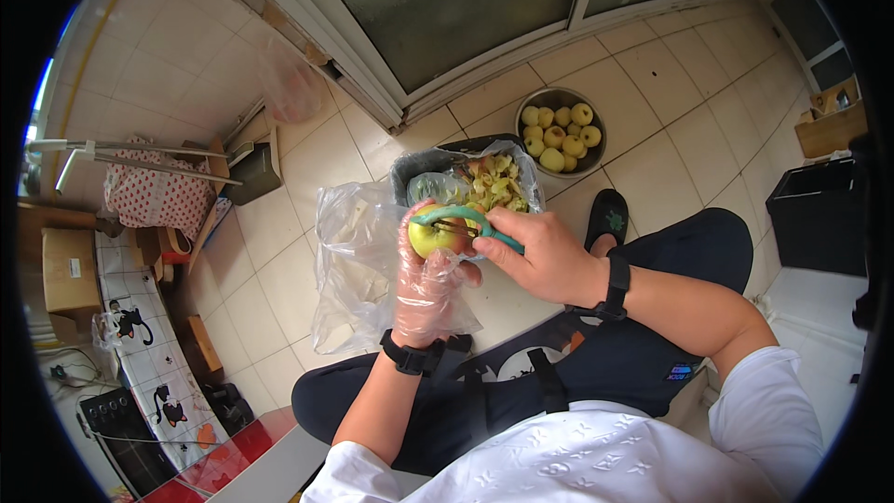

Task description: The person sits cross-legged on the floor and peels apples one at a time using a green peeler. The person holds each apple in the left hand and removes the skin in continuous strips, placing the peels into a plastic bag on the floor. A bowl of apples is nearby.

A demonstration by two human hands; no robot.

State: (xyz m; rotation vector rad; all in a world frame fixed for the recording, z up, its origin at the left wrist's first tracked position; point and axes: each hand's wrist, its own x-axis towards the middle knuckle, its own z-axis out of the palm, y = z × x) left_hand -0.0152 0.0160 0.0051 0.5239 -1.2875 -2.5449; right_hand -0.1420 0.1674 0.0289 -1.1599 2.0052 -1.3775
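Observation:
A yellow-green apple [427, 243] with a reddish side rests in my left hand [426, 293], which wears a clear plastic glove. My bare right hand [548, 255] grips a green Y-shaped peeler [457, 212], its blade lying across the top of the apple. Just beyond both hands is a bin [399, 178] lined with a plastic bag. Apple peelings [497, 181] fill its right part, and a clear plastic container [434, 186] lies on the left inside it. The bin's near side is hidden behind my hands and the apple.
A steel bowl [602, 154] of several pale apples [552, 159] stands on the tiled floor behind the bin. Clear plastic sheeting [353, 258] spreads left of it. Beyond are sliding glass doors [454, 7]. A black box [817, 216] stands right; cardboard boxes [70, 269] are left.

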